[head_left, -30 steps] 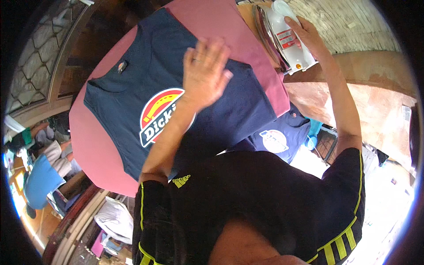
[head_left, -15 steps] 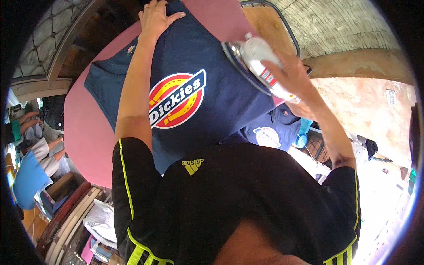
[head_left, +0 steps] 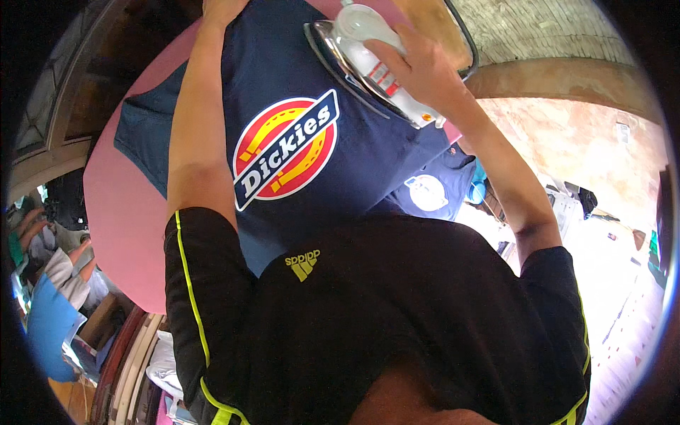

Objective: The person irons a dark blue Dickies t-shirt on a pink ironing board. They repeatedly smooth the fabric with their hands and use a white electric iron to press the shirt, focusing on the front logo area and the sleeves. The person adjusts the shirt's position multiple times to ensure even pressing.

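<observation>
A navy blue garment with a red, yellow and white printed emblem [head_left: 361,166] lies spread over a pink padded board. My right hand [head_left: 427,74] is closed round the handle of a white clothes iron [head_left: 365,28] with a shiny metal base, on the right part of the cloth. My left arm reaches across the garment's left side. At the upper edge of the view, my left hand [head_left: 223,10] is by the far end of the cloth; its fingers are cut off from view.
The pink board [head_left: 117,234] extends to the left. A second navy garment [head_left: 443,177] with a white print hangs at the right. At the far left sits another person [head_left: 53,262], partly visible. Stacked boards [head_left: 131,361] and a white bag [head_left: 163,365] stand at lower left.
The iron in my right hand has moved left and away from me across the garment. My left hand has slid partly out of view at the top. The whole view has shifted slightly.
</observation>
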The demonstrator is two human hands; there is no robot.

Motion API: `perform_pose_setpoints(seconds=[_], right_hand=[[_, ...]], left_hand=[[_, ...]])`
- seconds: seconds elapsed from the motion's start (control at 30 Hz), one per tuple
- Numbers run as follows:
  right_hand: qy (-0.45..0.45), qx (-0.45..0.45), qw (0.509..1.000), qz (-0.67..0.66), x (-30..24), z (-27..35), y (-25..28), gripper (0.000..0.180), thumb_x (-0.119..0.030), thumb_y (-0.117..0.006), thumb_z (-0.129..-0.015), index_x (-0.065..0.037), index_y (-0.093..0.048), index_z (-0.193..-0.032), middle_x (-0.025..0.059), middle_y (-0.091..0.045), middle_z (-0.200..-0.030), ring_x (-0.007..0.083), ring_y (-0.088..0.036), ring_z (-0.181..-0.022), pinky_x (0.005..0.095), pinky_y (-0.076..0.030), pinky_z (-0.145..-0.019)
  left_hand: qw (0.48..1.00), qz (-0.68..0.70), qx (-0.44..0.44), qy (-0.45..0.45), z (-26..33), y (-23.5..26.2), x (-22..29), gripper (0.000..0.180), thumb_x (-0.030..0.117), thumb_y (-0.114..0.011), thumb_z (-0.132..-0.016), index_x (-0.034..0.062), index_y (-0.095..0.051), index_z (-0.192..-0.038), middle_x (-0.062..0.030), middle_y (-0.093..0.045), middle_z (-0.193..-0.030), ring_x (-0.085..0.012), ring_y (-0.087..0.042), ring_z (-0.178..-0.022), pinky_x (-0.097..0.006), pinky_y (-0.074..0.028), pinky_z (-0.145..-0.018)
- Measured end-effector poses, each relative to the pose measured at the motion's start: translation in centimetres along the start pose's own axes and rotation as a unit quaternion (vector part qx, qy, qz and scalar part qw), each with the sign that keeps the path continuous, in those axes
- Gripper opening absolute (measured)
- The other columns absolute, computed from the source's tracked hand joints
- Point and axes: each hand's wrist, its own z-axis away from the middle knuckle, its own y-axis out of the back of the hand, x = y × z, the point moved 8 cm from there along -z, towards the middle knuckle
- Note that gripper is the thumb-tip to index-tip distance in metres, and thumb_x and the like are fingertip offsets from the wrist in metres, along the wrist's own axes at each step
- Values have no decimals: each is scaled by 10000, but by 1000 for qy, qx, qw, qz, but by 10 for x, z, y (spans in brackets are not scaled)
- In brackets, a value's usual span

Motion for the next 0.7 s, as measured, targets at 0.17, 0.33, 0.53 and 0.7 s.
perform_pose_setpoints(seconds=[0.17,0.33,0.53,0.7], right_hand=[[-156,-82,984,-31,27,55,5,402,-359,-696,-928,27,-611,-998,269,-664,-843,418,-680,-781,459,-534,-716],[-128,-31,991,-28,16,56,11,373,-329,-703,-925,29,-627,-997,253,-663,-846,425,-674,-785,468,-524,-705],[-124,-39,991,-14,16,31,-5,401,-371,-674,-939,14,-648,-1048,245,-678,-851,421,-678,-784,473,-527,-707],[-92,7,995,-22,12,25,0,414,-378,-677,-934,10,-655,-1078,250,-691,-886,407,-698,-813,458,-548,-714]], left_hand=[[997,-56,-9,-54,2,3,-5,390,434,-718,-845,47,-696,-800,-174,-685,-818,-326,-670,-789,-418,-504,-705],[998,-45,0,-54,-2,-3,-12,389,443,-704,-847,57,-694,-807,-172,-684,-826,-355,-665,-823,-435,-505,-723],[998,-12,-2,-60,-5,-3,-20,381,445,-698,-854,65,-703,-820,-172,-685,-830,-360,-664,-830,-435,-501,-723],[978,-133,-161,3,-12,-4,13,353,408,-713,-847,60,-732,-900,-166,-710,-888,-333,-680,-870,-419,-512,-760]])
